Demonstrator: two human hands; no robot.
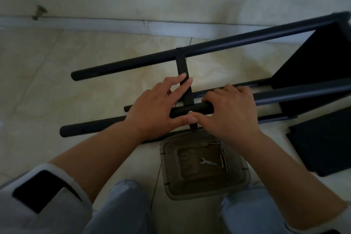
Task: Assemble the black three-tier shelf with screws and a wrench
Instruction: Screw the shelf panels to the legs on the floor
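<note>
The black shelf frame lies on its side on the tiled floor. A long tube [133, 63] runs across the back, and a flat crossbar [182, 66] joins it to a nearer tube [191, 109]. A silver screw [190, 112] sits in that nearer tube at the joint. My left hand [152, 108] lies over the joint, with straight fingers on the crossbar and the thumb against the tube just below the screw. My right hand [229, 112] grips the same tube just right of the screw. A small wrench [208, 162] lies in a brown tray [205, 190].
Several loose screws [223, 157] and washers lie along the tray's right side. Another black tube [91, 129] lies on the floor at the left. A mounted shelf panel [313, 59] stands at the right, a loose black panel [322, 146] below it. The wall and baseboard [114, 24] are behind.
</note>
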